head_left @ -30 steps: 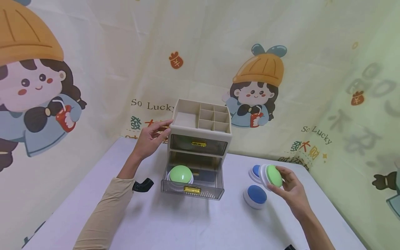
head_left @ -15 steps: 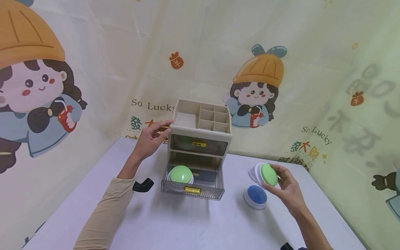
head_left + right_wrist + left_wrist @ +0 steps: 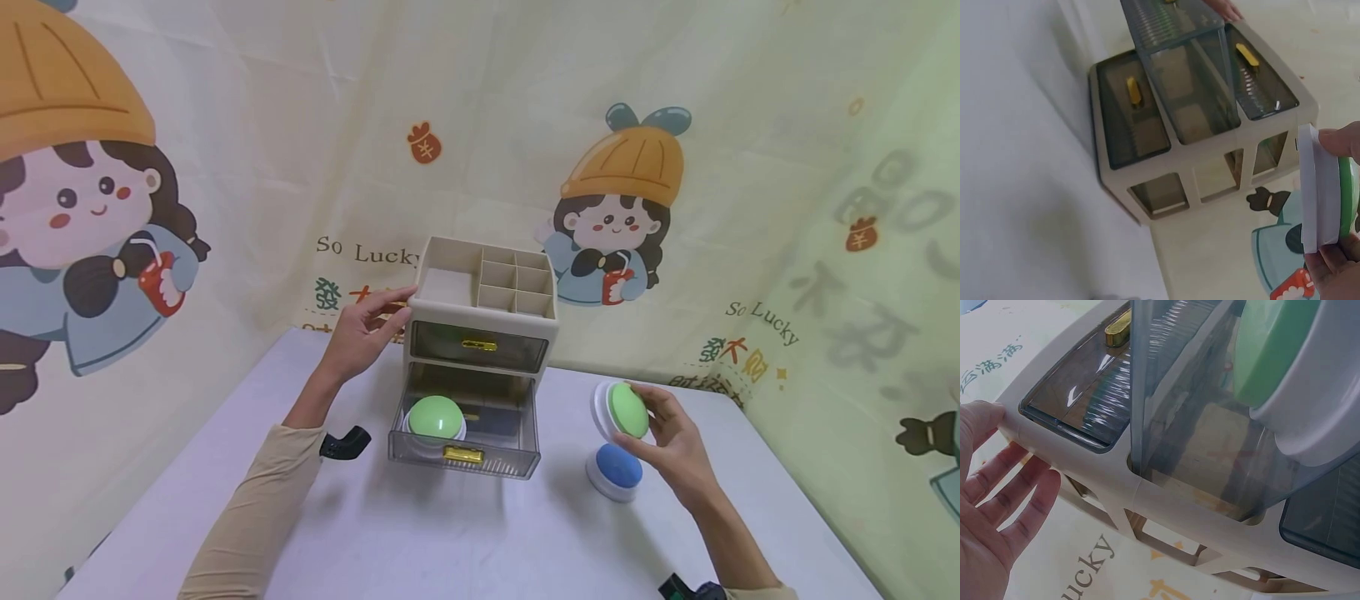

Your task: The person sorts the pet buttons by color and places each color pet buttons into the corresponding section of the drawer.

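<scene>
A beige desktop drawer organizer [image 3: 480,317] stands on the table with its middle drawer [image 3: 510,417] pulled out. Inside that drawer, on the left, sits a round push button with a green dome and white base [image 3: 435,418]. The fingers of my left hand [image 3: 358,337] touch the organizer's upper left side and lie fairly straight. My right hand [image 3: 678,450] pinches a second green push button [image 3: 628,408] by its edges, tilted and raised to the right of the drawer; its white base [image 3: 1319,187] shows in the right wrist view. Just below it in the head view is a blue push button [image 3: 618,467].
Divided open compartments [image 3: 516,283] form the organizer's top. A dark upper drawer [image 3: 480,346] with a gold handle is closed. A black wrist strap piece [image 3: 345,443] is beside the left forearm. A printed cloth [image 3: 487,100] hangs behind the white table [image 3: 450,542].
My right hand has shifted left with the green push button, which now covers the farther blue push button seen before. The left hand and the open drawer have stayed put.
</scene>
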A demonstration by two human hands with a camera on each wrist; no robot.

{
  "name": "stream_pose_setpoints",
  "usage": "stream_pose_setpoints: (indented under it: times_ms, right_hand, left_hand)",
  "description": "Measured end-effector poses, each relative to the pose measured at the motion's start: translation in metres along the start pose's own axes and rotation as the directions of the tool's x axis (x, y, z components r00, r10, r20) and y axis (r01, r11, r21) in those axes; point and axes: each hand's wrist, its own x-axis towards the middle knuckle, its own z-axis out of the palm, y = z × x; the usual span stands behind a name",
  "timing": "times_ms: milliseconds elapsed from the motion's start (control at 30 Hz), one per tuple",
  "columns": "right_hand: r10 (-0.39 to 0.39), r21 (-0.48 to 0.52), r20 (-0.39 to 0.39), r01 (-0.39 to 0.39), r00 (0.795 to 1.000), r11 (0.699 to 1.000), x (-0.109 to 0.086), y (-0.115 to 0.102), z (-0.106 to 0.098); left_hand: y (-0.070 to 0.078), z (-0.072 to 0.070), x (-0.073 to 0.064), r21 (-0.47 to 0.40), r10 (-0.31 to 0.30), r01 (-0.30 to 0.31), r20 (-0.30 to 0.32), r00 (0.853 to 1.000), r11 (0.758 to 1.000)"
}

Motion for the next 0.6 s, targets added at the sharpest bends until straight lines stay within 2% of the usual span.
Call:
stream_pose_setpoints:
  times_ms: [333,600]
  right_hand:
    - [-0.05,0.036,0.037,0.049,0.998,0.998,0.003,-0.014,0.015]
    - [-0.117,0.069,0.092,0.11,0.989,0.992,0.007,-0.024,0.028]
  left_hand:
    - [0.0,0.0,0.0,-0.009,0.001,-0.001,0.0,1.0,1.0]
    - [0.001,-0.001,0.0,0.004,-0.005,0.005,-0.002,1.0,1.0]
